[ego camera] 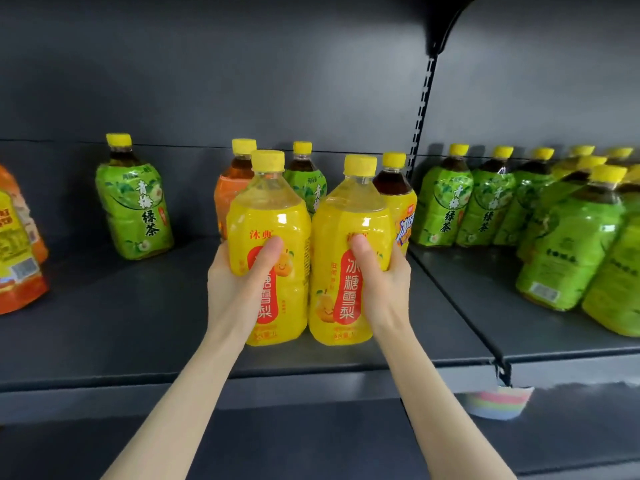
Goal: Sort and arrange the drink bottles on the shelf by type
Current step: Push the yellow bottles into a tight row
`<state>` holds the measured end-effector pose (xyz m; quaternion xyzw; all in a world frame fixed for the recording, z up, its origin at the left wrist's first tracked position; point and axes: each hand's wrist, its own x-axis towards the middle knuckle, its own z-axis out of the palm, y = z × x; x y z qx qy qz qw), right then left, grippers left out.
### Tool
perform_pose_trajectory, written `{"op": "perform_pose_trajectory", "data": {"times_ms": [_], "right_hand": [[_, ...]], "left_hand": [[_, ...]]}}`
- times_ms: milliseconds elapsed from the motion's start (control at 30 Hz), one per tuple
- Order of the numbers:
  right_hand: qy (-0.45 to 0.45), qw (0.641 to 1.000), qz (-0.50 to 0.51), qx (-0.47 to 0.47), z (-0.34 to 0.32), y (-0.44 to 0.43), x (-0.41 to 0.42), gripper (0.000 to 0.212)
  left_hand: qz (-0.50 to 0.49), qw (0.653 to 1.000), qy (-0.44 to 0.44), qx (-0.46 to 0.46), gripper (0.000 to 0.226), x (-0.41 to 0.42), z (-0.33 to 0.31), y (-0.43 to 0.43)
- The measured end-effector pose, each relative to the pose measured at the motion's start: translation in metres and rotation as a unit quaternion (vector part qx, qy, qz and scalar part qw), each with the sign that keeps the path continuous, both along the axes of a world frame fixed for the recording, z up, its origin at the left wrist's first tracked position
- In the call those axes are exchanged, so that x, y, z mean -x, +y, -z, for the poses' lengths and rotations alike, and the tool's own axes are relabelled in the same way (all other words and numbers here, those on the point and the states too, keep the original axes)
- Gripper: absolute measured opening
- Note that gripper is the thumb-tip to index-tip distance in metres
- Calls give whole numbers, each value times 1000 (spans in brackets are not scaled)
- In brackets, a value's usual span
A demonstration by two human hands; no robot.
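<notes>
- My left hand (242,282) is wrapped around the left yellow bottle (270,244), thumb laid across the front of its label, fingers hidden behind it.
- My right hand (379,282) grips the right yellow bottle (349,251) the same way, thumb on the red panel of the label.
- The two bottles stand upright, touching side by side, near the front middle of the dark shelf (121,323); I cannot tell whether their bases rest on it or hang just above.
- Just behind them stand an orange bottle (230,188), a green bottle (306,181) and a dark tea bottle with a yellow label (398,199), close together.
- A lone green tea bottle (133,199) stands well apart to my left, near the back wall.
- At the far left edge I see orange-labelled bottles (17,244), partly cut off.
- To my right, past the shelf divider (420,109), a group of green tea bottles (485,199) stands in rows on the neighbouring shelf.
</notes>
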<state>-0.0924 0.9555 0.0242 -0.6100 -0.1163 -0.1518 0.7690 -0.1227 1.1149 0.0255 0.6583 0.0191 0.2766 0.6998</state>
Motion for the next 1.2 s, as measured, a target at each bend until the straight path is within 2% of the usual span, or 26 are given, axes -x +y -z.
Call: {"op": "perform_pose_trajectory", "data": {"times_ms": [333, 400, 500, 633, 733, 800, 933, 1033, 1200], "right_hand": [[-38, 995, 87, -10, -25, -92, 52, 46], [-40, 993, 112, -9, -28, -124, 64, 46], [-42, 988, 148, -7, -28, -179, 87, 45], [-43, 982, 185, 6, -24, -272, 122, 36], [-35, 974, 224, 18, -20, -342, 147, 44], [-23, 970, 243, 21, -17, -383, 159, 39], [-15, 961, 274, 16, -16, -450, 168, 41], [-19, 958, 287, 7, -18, -490, 160, 47], [-26, 957, 290, 5, -15, -545, 124, 54]], "left_hand": [[75, 996, -33, -19, 41, 33, -22, -81], [98, 994, -37, -14, 38, 38, -26, -112], [143, 989, -42, 1, 46, 47, -25, -168], [201, 978, -46, 24, 25, 67, -17, -261], [231, 971, -33, 43, 37, 80, -9, -333], [250, 967, -22, 49, 43, 86, -6, -375], [282, 959, -20, 36, 36, 87, -10, -444], [289, 957, -33, 22, 39, 78, -17, -485], [266, 963, -45, 13, 39, 45, -14, -545]]}}
